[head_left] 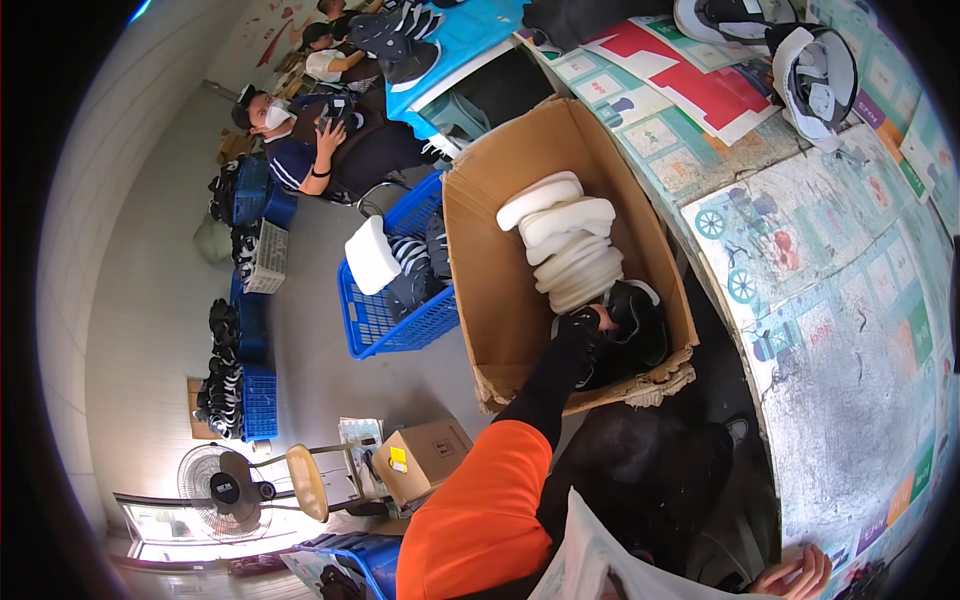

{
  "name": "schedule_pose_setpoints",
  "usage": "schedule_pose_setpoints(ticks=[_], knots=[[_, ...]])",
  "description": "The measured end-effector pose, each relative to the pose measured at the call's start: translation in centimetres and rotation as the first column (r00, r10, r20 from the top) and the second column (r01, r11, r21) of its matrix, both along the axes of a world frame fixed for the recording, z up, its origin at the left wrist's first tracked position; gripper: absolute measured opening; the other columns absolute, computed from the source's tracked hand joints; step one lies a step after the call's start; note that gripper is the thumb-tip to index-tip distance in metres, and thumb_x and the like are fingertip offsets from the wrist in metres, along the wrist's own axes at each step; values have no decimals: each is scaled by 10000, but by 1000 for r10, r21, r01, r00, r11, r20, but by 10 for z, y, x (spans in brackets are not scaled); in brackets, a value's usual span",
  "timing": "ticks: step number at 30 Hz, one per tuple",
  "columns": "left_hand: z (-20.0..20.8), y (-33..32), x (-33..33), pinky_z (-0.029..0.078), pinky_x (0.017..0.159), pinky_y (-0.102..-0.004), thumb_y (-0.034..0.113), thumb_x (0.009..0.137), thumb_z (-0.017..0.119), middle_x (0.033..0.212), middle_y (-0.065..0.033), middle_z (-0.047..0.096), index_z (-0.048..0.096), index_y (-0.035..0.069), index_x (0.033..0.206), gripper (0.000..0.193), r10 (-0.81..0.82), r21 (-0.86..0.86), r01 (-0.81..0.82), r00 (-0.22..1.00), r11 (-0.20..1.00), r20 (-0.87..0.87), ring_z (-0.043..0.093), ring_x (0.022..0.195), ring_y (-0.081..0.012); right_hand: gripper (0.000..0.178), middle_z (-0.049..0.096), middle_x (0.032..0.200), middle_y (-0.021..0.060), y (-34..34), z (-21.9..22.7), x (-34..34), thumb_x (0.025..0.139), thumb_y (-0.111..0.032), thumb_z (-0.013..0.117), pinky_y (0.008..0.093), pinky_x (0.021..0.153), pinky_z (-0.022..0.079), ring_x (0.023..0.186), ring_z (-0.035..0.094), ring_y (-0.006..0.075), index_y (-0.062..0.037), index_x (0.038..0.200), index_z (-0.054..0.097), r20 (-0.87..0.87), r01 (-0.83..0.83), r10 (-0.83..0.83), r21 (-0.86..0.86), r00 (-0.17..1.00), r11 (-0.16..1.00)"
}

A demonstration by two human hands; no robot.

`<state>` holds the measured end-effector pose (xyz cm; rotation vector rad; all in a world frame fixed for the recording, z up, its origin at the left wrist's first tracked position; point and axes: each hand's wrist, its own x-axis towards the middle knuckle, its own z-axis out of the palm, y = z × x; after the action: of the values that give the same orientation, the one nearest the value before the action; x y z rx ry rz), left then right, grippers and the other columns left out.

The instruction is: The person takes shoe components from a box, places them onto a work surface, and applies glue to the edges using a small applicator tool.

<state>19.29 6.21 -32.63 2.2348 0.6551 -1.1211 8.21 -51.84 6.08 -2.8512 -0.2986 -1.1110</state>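
My left arm, in an orange sleeve with a black undersleeve, reaches down into a cardboard box point(505, 170). My left hand point(603, 318) is closed on a black shoe point(640, 322) at the near end of the box; its fingers are partly hidden. More black shapes lie dark beneath it. Beyond the hand, a row of white padded pieces point(570, 222), like shoe inserts, leans along the box's right side. At the lower right, my right hand point(795, 575) rests by the table's near edge, fingers loosely extended, holding nothing visible.
A worn table point(850, 330) runs along the right, with shoes point(815, 80) and red-and-white sheets point(690, 75) at its far end. Left of the box stands a blue basket point(405, 335) of shoes. A masked person point(300, 150) sits beyond. A fan point(235, 485) and carton point(425, 460) stand lower left.
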Motion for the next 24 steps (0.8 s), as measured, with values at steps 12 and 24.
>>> schedule_pose_setpoints(ticks=[12, 24], knots=[[-18, 33, -25, 551, 766, -392, 798, 785, 696, 884, -89, 750, 801, 80, 978, 751, -73, -97, 71, 997, 993, -19, 691, 835, -220, 260, 733, 853, 18, -1, -2, -2, 992, -237, 574, 432, 877, 510, 855, 669, 257, -139, 863, 778, 10, 35, -36, 84, 999, 996], [4, 14, -20, 516, 731, -468, 340, 949, 614, 816, -214, 717, 708, -42, 871, 402, 417, -274, -315, 725, 908, 548, 709, 773, -331, 204, 727, 944, 154, -6, -16, 3, 839, -36, 539, 449, 862, 520, 970, 637, 376, 35, 888, 724, -10, 7, -6, 101, 1000, 995]])
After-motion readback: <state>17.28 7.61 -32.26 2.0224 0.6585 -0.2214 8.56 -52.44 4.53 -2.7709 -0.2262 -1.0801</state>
